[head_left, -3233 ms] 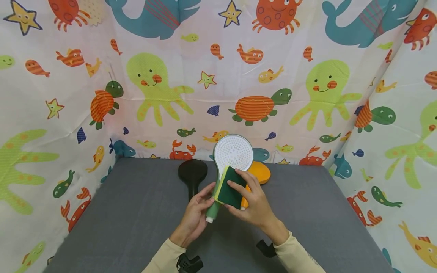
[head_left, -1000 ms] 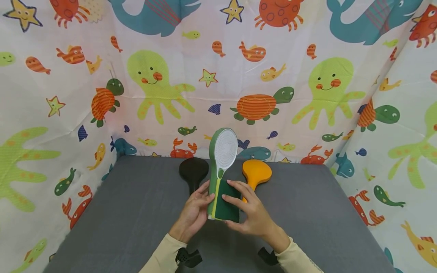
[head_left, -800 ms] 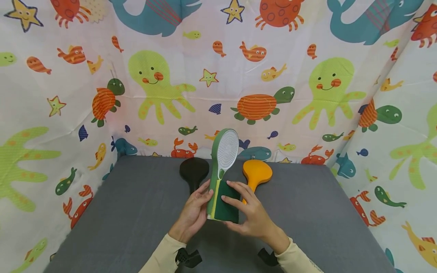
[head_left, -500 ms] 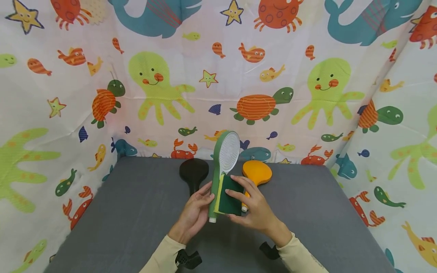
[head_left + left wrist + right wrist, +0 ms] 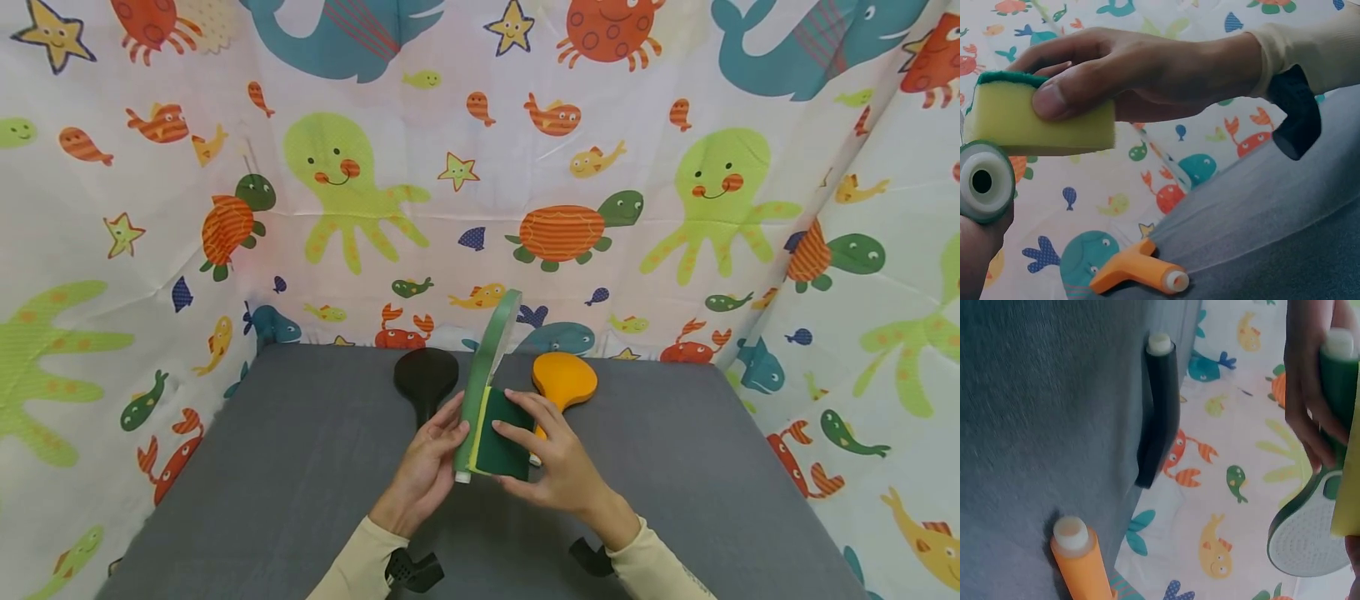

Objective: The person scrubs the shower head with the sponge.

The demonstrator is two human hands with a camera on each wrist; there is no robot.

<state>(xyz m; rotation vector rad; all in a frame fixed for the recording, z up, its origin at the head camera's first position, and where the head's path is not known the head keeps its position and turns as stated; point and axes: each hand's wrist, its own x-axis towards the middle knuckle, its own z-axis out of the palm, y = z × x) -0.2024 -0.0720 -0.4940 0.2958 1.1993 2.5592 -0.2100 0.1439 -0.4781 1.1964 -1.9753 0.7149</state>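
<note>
My left hand [image 5: 424, 471] grips the handle of a green shower head [image 5: 489, 354], which stands up edge-on in the head view with its white spray face turned right. A sponge [image 5: 504, 435], yellow with a dark green scouring side, is pinched in my right hand [image 5: 562, 458]. Its yellow side lies against the shower head's handle. In the left wrist view the right thumb presses the yellow foam of the sponge [image 5: 1041, 119], beside the open end of the handle [image 5: 984, 181]. The right wrist view shows the white spray face [image 5: 1310, 540].
On the grey table [image 5: 300, 500] lie a black shower head [image 5: 426, 379] behind my left hand and an orange shower head [image 5: 564, 379] behind my right. A curtain with printed sea animals [image 5: 480, 167] encloses the back and sides.
The green shower head has turned about its handle, from spray face toward me to edge-on. The sponge slid down the handle, then slightly back up. Both hands keep their holds.
</note>
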